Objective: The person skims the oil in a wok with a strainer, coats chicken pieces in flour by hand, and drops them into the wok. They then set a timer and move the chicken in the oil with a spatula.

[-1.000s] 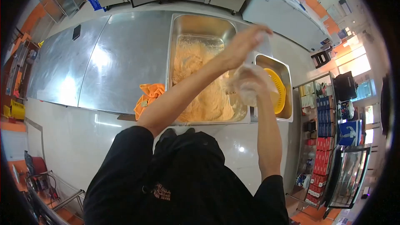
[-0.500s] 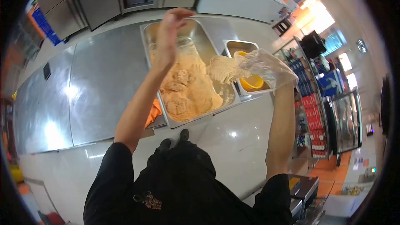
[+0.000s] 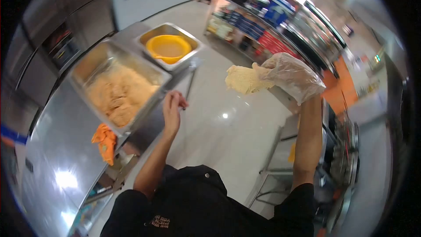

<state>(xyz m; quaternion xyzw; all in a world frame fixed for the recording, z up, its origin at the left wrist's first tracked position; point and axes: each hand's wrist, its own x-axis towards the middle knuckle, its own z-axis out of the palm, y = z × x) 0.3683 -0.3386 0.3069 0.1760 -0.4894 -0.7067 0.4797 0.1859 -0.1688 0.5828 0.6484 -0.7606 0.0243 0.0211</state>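
Your view has swung to the right since half a second ago, so the steel desk now runs down the left side and the glossy white floor fills the middle. On the desk sits the large pan, holding pale orange coating. Just beyond it is the small pan with a yellow strainer inside. An orange cloth lies crumpled at the desk's near edge. Shelves stacked with red and blue boxes line the far side of the room.

Your right hand, in a clear plastic glove, is raised high over the floor and grips the breaded piece, well apart from both pans. Your left hand has dropped beside the large pan's corner, fingers drawn together; you cannot tell whether it grips anything.
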